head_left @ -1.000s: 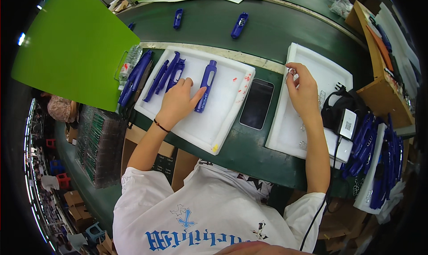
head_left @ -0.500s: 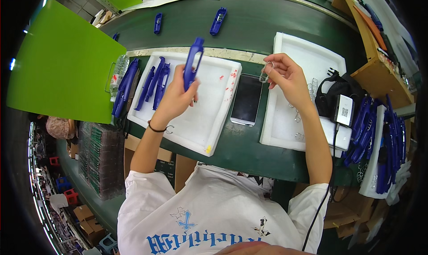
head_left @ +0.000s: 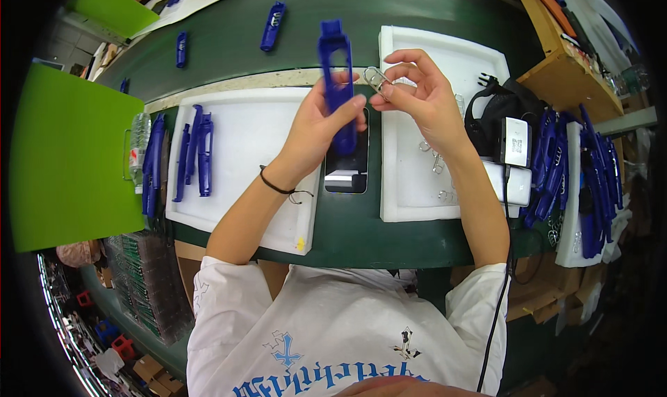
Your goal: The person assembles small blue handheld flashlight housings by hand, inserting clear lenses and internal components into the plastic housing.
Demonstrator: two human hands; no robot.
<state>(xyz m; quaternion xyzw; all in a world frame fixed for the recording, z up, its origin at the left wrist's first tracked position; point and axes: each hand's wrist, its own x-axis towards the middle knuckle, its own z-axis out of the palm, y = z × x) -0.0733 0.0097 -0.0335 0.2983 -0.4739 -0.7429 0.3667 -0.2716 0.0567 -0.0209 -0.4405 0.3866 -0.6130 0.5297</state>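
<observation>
My left hand (head_left: 318,122) grips a long blue plastic housing (head_left: 343,134) with an oblong opening, held upright over the phone (head_left: 347,169). Between the thumb and fingers of my right hand (head_left: 424,98) is a bent metal wire clip (head_left: 375,79), just right of the housing and apart from it. Below my left arm, the left white foam tray (head_left: 243,119) has a few blue housings (head_left: 205,155) at its left side. Under my right hand, the right white foam tray (head_left: 398,199) contains several loose wire clips (head_left: 436,162).
Blue pieces with metal parts (head_left: 273,26) lie on the green surface beyond the trays. A black strap (head_left: 511,95) and a white cabled device (head_left: 515,141) sit by the right tray, near piled blue pieces (head_left: 552,168). A plastic bottle (head_left: 138,150) stands far left beside a green panel (head_left: 69,161).
My left hand has brought the blue housing right, from above the left tray to over the phone, close to the wire clip. My right hand keeps its pinch. The whole view has shifted.
</observation>
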